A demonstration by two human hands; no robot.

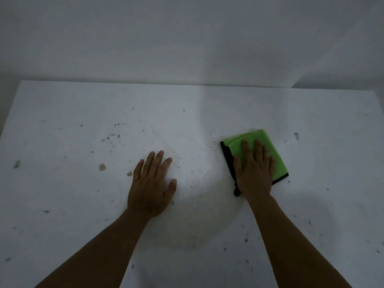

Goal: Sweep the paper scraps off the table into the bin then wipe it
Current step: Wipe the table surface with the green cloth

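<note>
Over at the far left of the white table (62,104), a small grey scrap (16,164) is lying near the edge, and a little further in two pale paper scraps (102,167) are sitting close together, the second one (129,173) just beside the little finger of the left hand (150,188). Fine dark specks are dotting the tabletop all around them. The left hand is lying flat on the table, palm down, fingers straight and slightly spread, holding nothing. Between the two hands a stretch of speckled table is showing.

Further right, the right hand (254,173) is pressing down flat on a folded green cloth (268,146) with a black edging, fingers straight and together, not curled round it. The cloth is lying flat on the table, its far corner sticking out beyond the fingertips and its black edge running along the thumb side. Past it, toward the right edge, one more small grey scrap (296,136) is lying well apart from the cloth.
</note>
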